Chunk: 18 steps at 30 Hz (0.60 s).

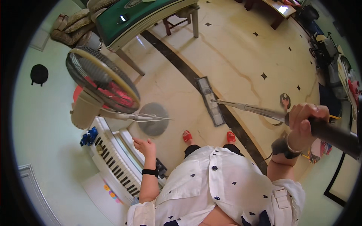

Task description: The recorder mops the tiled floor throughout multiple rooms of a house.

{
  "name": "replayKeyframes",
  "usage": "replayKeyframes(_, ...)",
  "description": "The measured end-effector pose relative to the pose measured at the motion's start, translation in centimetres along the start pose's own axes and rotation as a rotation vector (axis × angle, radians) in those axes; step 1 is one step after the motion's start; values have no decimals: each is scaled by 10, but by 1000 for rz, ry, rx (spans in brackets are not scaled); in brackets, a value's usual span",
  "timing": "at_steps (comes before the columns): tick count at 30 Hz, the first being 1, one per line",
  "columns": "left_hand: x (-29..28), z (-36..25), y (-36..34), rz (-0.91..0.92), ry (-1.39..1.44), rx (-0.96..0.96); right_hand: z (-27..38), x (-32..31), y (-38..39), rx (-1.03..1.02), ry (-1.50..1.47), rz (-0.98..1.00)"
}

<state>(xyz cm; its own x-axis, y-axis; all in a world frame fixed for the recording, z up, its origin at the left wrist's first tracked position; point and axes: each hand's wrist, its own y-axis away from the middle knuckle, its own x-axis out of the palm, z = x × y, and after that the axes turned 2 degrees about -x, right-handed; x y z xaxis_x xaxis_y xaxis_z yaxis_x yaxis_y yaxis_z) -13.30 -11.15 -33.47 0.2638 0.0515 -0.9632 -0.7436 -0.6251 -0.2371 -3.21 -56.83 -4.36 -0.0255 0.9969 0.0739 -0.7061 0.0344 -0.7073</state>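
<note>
My right hand [304,122] is wrapped round the dark grip of a flat mop [260,110]. Its silver pole runs left and down to a long grey-framed mop head [210,101], which lies on the tiled floor across a dark stripe, ahead of my feet in red sandals. My left hand [144,146] is raised with nothing in it, fingers stretched out, near the grey round base [154,119] of a standing fan [103,81] and beside a white piano keyboard [115,165]. A black band is on each wrist.
A green-topped table [132,19] stands at the far left, with a stool [177,23] by it and cushions [73,26] behind. White cords hang along the fan's pole. A wooden table [273,11] is at the far right; assorted items [330,56] line the right wall.
</note>
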Motion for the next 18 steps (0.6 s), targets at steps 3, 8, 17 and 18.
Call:
replayKeyframes(3, 14, -54, 68, 98, 65, 197, 8, -46, 16, -71, -83, 20)
replayKeyframes(8, 18, -239, 165, 839, 570, 636, 18, -133, 22, -111, -375, 352)
replayKeyframes(17, 28, -436, 244, 734, 1040, 920, 113, -314, 20, -71, -57, 645)
replayKeyframes(18, 18, -433, 244, 722, 1017, 892, 106, -302, 20, -73, -95, 650)
